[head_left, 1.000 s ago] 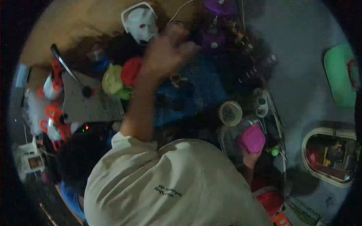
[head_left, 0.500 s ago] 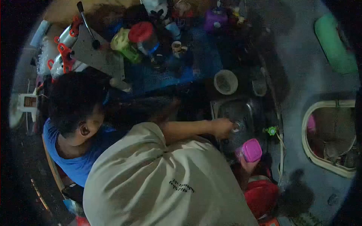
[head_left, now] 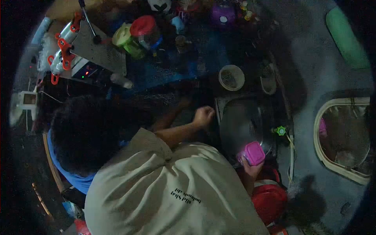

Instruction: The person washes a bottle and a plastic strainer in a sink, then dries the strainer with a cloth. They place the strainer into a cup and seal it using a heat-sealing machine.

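My left hand [head_left: 204,117] is closed over the dark counter, just left of the sink [head_left: 241,117]; whatever its fingers hold, if anything, is hidden. In my right hand [head_left: 252,168] is a pink-lidded container [head_left: 254,153], gripped from below at the sink's near right side. Above the sink stands a round white tub [head_left: 231,77], with a clear container [head_left: 268,84] to its right. Neither of my hands touches these two.
A person with dark hair and a blue top [head_left: 74,180] is close on my left. Green [head_left: 134,46] and red-lidded [head_left: 143,26] containers stand at the back. A green valve [head_left: 281,131] is right of the sink; a red round object [head_left: 268,203] lies below.
My left hand has moved out of the sink to the left. My right hand and the pink-lidded container have shifted slightly left. The other person's head has moved lower and to the right.
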`<state>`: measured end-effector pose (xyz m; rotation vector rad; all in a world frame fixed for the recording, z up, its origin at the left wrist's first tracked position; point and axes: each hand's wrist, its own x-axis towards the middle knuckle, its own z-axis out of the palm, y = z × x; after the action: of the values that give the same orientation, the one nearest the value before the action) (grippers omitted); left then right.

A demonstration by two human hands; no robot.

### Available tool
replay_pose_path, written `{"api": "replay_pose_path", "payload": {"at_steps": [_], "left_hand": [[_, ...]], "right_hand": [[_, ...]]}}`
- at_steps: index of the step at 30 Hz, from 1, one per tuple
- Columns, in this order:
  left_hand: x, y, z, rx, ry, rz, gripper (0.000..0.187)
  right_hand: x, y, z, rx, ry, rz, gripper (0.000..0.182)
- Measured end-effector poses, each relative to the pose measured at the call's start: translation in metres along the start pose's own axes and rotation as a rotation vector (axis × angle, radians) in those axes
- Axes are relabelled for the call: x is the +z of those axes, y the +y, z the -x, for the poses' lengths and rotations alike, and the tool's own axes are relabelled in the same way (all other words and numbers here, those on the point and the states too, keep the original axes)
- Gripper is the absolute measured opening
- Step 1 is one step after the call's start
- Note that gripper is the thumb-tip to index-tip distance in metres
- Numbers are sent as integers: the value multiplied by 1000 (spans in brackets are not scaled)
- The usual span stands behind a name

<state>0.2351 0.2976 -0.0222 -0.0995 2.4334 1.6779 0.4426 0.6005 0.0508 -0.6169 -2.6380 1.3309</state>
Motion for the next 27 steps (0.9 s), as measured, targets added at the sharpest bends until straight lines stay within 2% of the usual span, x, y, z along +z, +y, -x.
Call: {"api": "replay_pose_path", "payload": {"at_steps": [1, 2, 5, 7, 8, 9, 10, 12, 13, 14, 15, 17, 19, 21, 22, 23, 24, 25, 26, 27], "left_hand": [[-13, 0, -7, -38, 143, -94, 24], [-20, -7, -11, -36, 141, -89, 24], [-11, -4, -20, -4, 193, -80, 28], [1, 57, -6, 94, -378, -37, 41], [2, 104, 3, 299, -572, -4, 60], [29, 104, 9, 450, -683, 33, 68], [53, 103, 17, 602, -790, 70, 77], [68, 145, 33, 829, -993, 88, 92], [72, 154, 38, 840, -999, 84, 92], [76, 162, 44, 857, -1075, -62, 96], [79, 167, 46, 871, -1148, -210, 99], [86, 172, 35, 878, -1197, -190, 99], [90, 178, 28, 880, -1252, -165, 99], [89, 196, 28, 671, -1315, -212, 93], [97, 190, 26, 681, -1335, -213, 93], [110, 176, 21, 530, -1311, -88, 91], [116, 172, 18, 376, -1282, 32, 89], [119, 164, 12, 179, -1325, 196, 77], [131, 152, 9, 180, -1357, 192, 77], [147, 133, 7, -80, -1310, 421, 72]], "right_hand": [[3, -10, 3, 89, -9, -191, 94], [5, -16, 4, 177, -14, -382, 94], [9, 3, -2, 187, -40, -488, 95], [8, -27, 0, 209, -16, -489, 95], [4, -42, 0, 227, -15, -492, 95], [-2, -53, -2, 230, 1, -497, 95], [-8, -62, -5, 400, -145, -898, 95], [-7, -62, -6, 548, -295, -1305, 95], [0, -57, -4, 280, -210, -894, 96], [3, -62, -3, 27, -118, -475, 97], [0, -65, -2, 24, -103, -477, 97], [-10, -71, 0, 170, -144, -172, 104], [-8, -66, 2, 212, -107, -192, 106], [-5, -54, 4, 265, -68, -214, 107], [-5, -45, 3, 155, 1, -250, 97], [-6, -35, 1, 45, 74, -280, 86], [-8, -25, 1, 55, 97, -278, 86], [-12, -12, 2, -44, 178, -588, 77], [-15, 2, 3, -149, 264, -892, 69], [-17, 8, 4, -103, 305, -978, 73]]}}
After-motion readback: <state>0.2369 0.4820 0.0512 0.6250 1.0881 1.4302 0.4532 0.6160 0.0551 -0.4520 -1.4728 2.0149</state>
